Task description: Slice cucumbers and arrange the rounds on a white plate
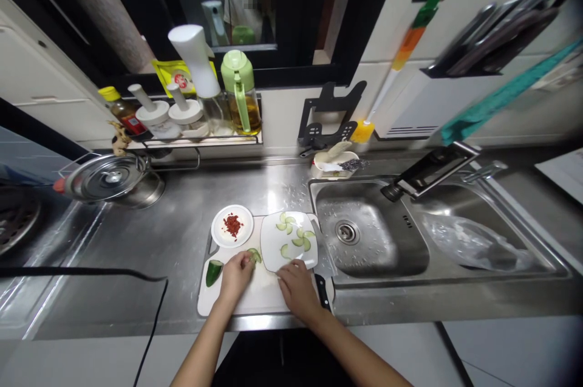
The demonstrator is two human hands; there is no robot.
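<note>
My left hand [235, 276] rests on a white cutting board [255, 299] with its fingers closed on pale green cucumber slices [255, 254]. My right hand [296, 287] sits beside it at the near edge of a white square plate [288, 242], fingers curled; what they hold is hidden. A black knife handle [323, 293] lies just right of that hand. The plate carries several cucumber slices [296, 235]. A dark green cucumber end [213, 271] lies on the board to the left. A small round dish [232, 226] with chopped red chili stands behind.
A steel sink [371, 238] lies to the right with a faucet [430, 171] and a plastic bag [469, 244]. Oil and seasoning bottles [200, 101] line a rear shelf. A pot with a lid [112, 179] stands left; a black cable [150, 308] crosses the counter.
</note>
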